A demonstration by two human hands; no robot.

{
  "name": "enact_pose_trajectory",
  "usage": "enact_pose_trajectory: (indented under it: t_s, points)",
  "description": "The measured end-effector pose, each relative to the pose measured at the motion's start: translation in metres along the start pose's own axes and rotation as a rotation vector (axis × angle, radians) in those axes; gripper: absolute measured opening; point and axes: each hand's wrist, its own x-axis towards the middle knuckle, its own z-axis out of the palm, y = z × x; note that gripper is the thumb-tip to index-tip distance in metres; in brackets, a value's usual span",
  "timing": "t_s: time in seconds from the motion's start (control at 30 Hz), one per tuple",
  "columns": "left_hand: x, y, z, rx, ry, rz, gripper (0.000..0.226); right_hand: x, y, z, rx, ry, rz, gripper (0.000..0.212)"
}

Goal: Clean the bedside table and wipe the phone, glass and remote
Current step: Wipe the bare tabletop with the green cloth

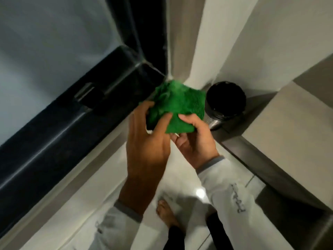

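We bunch the green cloth (175, 103)
Our left hand (146, 141) and right hand (194, 139) both grip it, near a black bin (226, 98)

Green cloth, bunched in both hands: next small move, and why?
Probably finish folding the green cloth into a flat pad. The left hand and right hand both grip it in mid-air, crumpled, above the floor near the black bin. No phone, glass or remote is in view yet.
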Motion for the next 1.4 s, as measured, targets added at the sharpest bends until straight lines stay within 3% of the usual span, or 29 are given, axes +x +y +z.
enact_pose_trajectory:
  t_s: [0.1, 0.2, 0.27, 0.33, 0.43, 0.53, 0.63, 0.73, 0.8, 0.83, 0.9, 0.93, 1.07, 1.13, 1.27, 1.4]
  points:
    - [-0.013, 0.040, 0.052, -0.053, -0.135, 0.095, 0.027, -0.023, -0.016, -0.072, 0.192, 0.060, -0.010, 0.061]
    - [-0.017, 0.089, 0.112, -0.126, -0.398, 0.215, 0.035, -0.045, -0.048, -0.149, 0.328, 0.202, -0.128, 0.046]
    - [-0.020, 0.124, 0.158, -0.120, -0.536, 0.334, 0.040, -0.066, -0.077, -0.203, 0.389, 0.368, -0.218, 0.038]
    - [-0.022, 0.134, 0.186, -0.059, -0.630, 0.382, 0.047, -0.080, -0.094, -0.235, 0.458, 0.503, -0.271, 0.044]
    - [-0.018, 0.176, 0.248, -0.037, -0.731, 0.485, 0.051, -0.116, -0.149, -0.315, 0.516, 0.778, -0.506, 0.046]
    - [-0.006, 0.202, 0.301, -0.003, -0.792, 0.573, 0.050, -0.156, -0.192, -0.384, 0.235, 1.194, -0.833, 0.049]
    - [0.003, 0.216, 0.335, 0.001, -0.762, 0.570, 0.055, -0.180, -0.194, -0.448, -0.445, 1.491, -0.787, 0.074]
    - [0.017, 0.215, 0.357, -0.026, -0.674, 0.585, 0.049, -0.179, -0.177, -0.496, -1.013, 1.436, -0.394, 0.088]
    - [0.029, 0.205, 0.365, -0.010, -0.635, 0.524, 0.047, -0.158, -0.158, -0.507, -1.189, 1.349, -0.196, 0.088]
    - [0.034, 0.200, 0.368, 0.007, -0.622, 0.494, 0.046, -0.147, -0.149, -0.507, -1.248, 1.382, -0.168, 0.084]
    - [0.045, 0.186, 0.372, 0.051, -0.604, 0.477, 0.047, -0.120, -0.134, -0.496, -1.337, 1.456, -0.221, 0.080]
    - [0.052, 0.177, 0.375, 0.079, -0.596, 0.496, 0.048, -0.103, -0.126, -0.483, -1.402, 1.418, -0.264, 0.082]
    - [0.083, 0.136, 0.381, 0.162, -0.581, 0.610, 0.053, -0.018, -0.099, -0.413, -1.690, 1.078, -0.374, 0.079]
    - [0.099, 0.110, 0.380, 0.186, -0.552, 0.654, 0.054, 0.039, -0.113, -0.384, -1.734, 1.043, -0.423, 0.074]
    - [0.138, 0.073, 0.387, 0.203, -0.494, 0.784, 0.055, 0.133, -0.186, -0.370, -1.771, 1.147, -0.516, 0.065]
    - [0.145, 0.071, 0.390, 0.178, -0.545, 0.824, 0.053, 0.093, -0.198, -0.408, -1.623, 1.473, -0.371, 0.064]
